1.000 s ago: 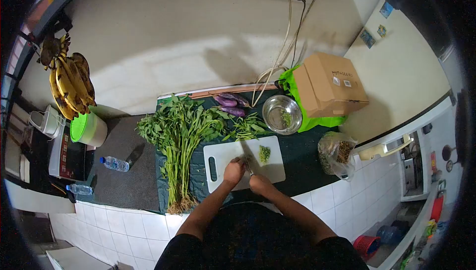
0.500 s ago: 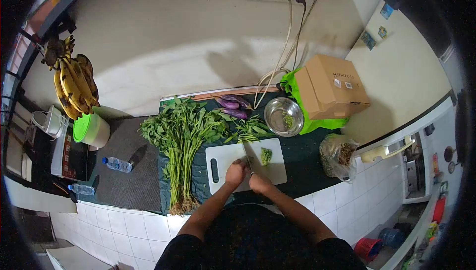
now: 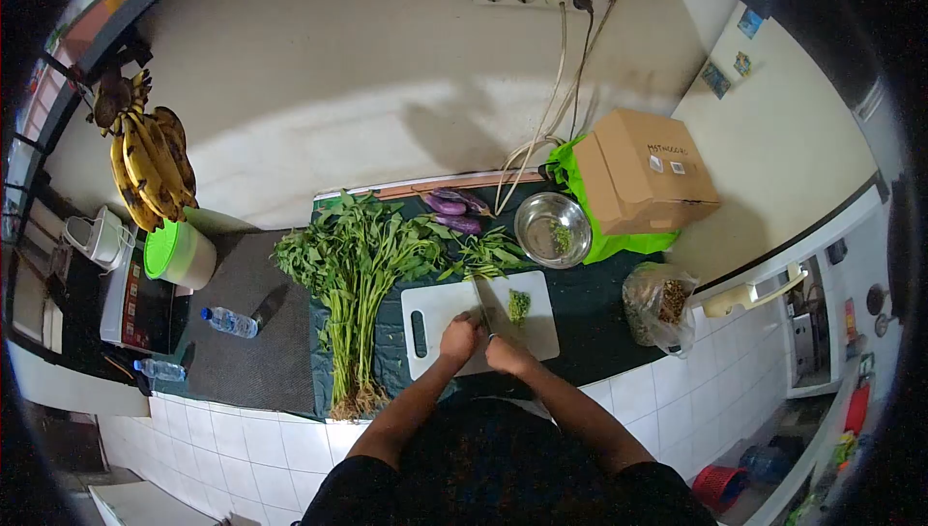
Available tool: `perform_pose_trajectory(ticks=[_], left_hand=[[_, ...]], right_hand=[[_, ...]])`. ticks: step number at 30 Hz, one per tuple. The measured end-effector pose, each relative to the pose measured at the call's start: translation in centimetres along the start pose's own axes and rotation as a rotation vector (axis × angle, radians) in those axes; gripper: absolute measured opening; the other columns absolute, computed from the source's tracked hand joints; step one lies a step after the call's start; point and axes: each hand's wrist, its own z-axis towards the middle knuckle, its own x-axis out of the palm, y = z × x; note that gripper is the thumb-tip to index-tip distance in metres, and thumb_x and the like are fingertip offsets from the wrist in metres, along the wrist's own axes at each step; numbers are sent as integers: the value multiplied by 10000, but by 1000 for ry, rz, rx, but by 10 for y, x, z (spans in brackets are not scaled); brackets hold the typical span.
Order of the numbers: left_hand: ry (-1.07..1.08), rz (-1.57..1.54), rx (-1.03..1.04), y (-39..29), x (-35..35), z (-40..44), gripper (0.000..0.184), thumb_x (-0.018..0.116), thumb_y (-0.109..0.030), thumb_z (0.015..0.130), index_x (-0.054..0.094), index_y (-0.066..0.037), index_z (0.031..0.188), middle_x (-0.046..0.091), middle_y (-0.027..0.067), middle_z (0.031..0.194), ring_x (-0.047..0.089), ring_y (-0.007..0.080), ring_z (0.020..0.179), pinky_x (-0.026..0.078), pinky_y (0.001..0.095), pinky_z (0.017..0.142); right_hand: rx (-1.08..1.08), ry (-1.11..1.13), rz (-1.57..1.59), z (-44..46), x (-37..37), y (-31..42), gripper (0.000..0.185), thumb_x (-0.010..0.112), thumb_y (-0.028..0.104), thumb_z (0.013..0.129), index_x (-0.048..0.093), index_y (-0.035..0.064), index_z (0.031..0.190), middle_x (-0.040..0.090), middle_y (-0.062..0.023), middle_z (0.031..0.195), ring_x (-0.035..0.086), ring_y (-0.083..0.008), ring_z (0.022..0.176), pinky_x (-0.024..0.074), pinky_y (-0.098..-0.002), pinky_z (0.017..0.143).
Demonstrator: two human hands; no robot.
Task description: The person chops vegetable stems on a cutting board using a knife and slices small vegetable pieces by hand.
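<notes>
On the white cutting board [image 3: 435, 300], my right hand [image 3: 505, 354] is wrapped round the handle of a knife [image 3: 482, 300], whose blade points away from me. My left hand [image 3: 461, 336] is closed just left of the blade, its fingers curled on something too small to make out. A small pile of chopped green pieces [image 3: 519, 307] lies on the board right of the knife. Loose green leaves and pods [image 3: 488, 253] lie behind the board. A large bunch of leafy greens [image 3: 362, 265] with roots lies to the left.
Purple eggplants [image 3: 454, 207] and a steel bowl [image 3: 553, 228] holding some green pieces are behind the board. A cardboard box [image 3: 646, 170] and a plastic bag [image 3: 659, 304] stand right. Water bottles [image 3: 230, 322], a green-lidded container [image 3: 182, 255] and hanging bananas [image 3: 150, 166] are left.
The whole view has shifted slightly. Both hands remain close together at the knife, with only slight movement. The chopped pile looks much the same.
</notes>
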Motion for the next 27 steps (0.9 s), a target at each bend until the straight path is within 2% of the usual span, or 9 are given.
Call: perform_pose_trajectory(ticks=[3,5,6,8,15,18,20,23,27], left_hand=[[-10,-20,4,-1,0,-1,205,599,-170,822,679,-50,968,632,198,988,625,393,898,527,467,815],[9,-23,-31,-5,-3,-2,208,603,-166,820,676,-49,974,632,198,988,624,394,897,524,470,818],[25,-26,-62,-6,-4,-2,211,606,-163,817,674,-48,980,632,198,989,624,395,896,520,474,822],[25,-41,-59,-5,-4,-1,212,606,-163,817,672,-48,982,632,199,990,624,395,895,520,474,818],[36,-25,-18,1,-5,-2,208,605,-184,828,671,-51,975,629,191,1001,622,388,916,524,469,814],[12,-34,20,3,-2,-2,213,612,-190,827,663,-52,980,620,179,1041,611,370,972,526,463,818],[-9,-9,49,3,-2,-4,215,610,-189,828,657,-50,985,614,172,1051,605,362,989,527,457,819],[-4,7,62,-2,-8,-7,213,606,-184,831,648,-49,990,604,160,1046,597,354,994,529,450,816],[64,28,132,1,-17,-11,190,598,-176,846,644,-50,980,596,149,993,596,356,954,528,442,808]], right_hand=[[-1,52,-70,-3,23,-4,259,511,143,831,696,-27,894,670,-250,945,654,-411,882,499,-500,829],[-196,-71,-221,-3,34,-13,281,504,169,853,689,-29,927,667,-250,971,651,-424,905,500,-509,821],[-195,-73,-219,4,36,-15,281,504,169,853,689,-29,927,667,-250,971,651,-424,905,500,-509,821],[75,-60,24,20,35,-20,289,508,181,857,686,-37,925,665,-257,952,652,-421,898,505,-507,808],[-89,38,-121,10,27,-12,270,506,164,849,681,-38,892,662,-268,913,661,-410,863,514,-494,790],[-43,-75,-76,-3,44,-11,262,495,146,846,684,-32,886,667,-256,917,662,-408,848,517,-495,770],[-170,-302,-94,-9,54,-12,259,490,133,848,693,-25,876,669,-253,909,665,-403,844,519,-495,759],[24,-102,-11,18,54,-16,254,504,131,827,696,-22,890,667,-245,857,658,-404,789,518,-498,750],[52,-90,32,17,18,-4,247,506,128,821,694,-23,875,664,-242,820,651,-415,771,515,-501,742]])
